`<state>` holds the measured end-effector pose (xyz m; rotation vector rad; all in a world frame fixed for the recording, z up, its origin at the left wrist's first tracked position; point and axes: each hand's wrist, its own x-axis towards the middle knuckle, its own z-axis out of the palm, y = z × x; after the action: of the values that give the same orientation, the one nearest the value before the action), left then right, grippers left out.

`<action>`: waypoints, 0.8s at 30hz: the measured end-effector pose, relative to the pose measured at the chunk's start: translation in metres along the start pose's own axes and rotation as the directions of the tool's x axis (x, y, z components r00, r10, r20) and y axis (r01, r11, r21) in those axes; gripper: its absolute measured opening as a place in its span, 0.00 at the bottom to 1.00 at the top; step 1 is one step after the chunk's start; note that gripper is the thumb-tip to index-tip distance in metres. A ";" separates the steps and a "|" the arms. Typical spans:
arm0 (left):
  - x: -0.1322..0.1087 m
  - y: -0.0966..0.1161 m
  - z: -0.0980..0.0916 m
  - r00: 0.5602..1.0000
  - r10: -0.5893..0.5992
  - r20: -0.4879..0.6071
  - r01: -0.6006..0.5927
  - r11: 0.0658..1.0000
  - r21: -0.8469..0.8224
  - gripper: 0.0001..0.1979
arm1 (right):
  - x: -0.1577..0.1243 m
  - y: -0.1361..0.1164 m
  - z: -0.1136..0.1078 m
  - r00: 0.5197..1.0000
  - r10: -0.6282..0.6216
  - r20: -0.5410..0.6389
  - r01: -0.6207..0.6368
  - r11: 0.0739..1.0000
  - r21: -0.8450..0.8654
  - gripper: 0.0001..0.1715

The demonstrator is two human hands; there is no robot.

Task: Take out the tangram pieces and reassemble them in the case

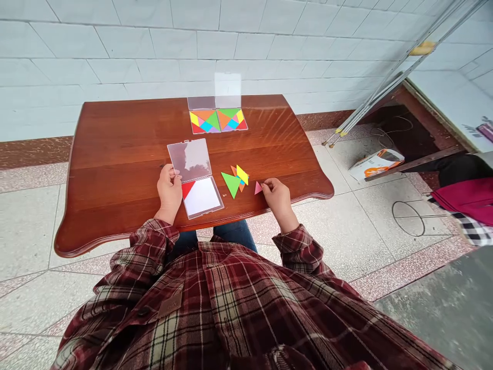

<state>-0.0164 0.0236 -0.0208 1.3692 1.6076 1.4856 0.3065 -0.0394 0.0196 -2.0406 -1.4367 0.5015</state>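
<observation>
A pink triangle tangram piece is pinched between the thumb and fingers of my right hand, just above the table's front part. My left hand grips the left side of an open clear plastic case, near its hinge. The case's transparent lid stands tilted back. In its white tray a red triangle fills the upper left corner. Between the case and my right hand lies a loose pile: a green triangle, a yellow parallelogram, and orange and blue pieces partly hidden beneath.
Two open cases with coloured tangram pieces sit at the back of the wooden table. A tiled wall rises behind it. Crutches lean at the right, near a white-and-orange box and a magenta cloth.
</observation>
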 end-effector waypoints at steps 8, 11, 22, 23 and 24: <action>-0.001 -0.004 0.001 0.999 0.037 0.001 -0.037 0.999 0.022 0.15 | -0.019 -0.059 0.024 0.928 -0.320 0.188 0.313 0.947 0.070 0.07; -0.002 -0.003 0.001 0.999 0.046 0.010 -0.046 0.999 0.023 0.15 | -0.021 -0.086 0.039 0.858 -0.413 0.305 0.410 0.909 0.078 0.07; -0.002 -0.002 0.003 1.000 0.028 0.014 -0.029 1.000 0.012 0.17 | -0.028 -0.154 0.082 0.599 -0.506 0.621 0.672 0.739 -0.046 0.19; -0.002 -0.002 0.003 1.000 0.024 0.014 -0.024 1.000 0.006 0.18 | -0.029 -0.156 0.087 0.570 -0.523 0.633 0.703 0.710 -0.046 0.19; -0.002 -0.003 0.003 1.000 0.018 0.013 -0.018 1.000 -0.002 0.18 | -0.029 -0.158 0.090 0.547 -0.535 0.644 0.728 0.683 -0.051 0.19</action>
<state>-0.0140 0.0238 -0.0250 1.3932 1.5897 1.4851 0.1287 -0.0057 0.0533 -1.3972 -2.6583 0.6267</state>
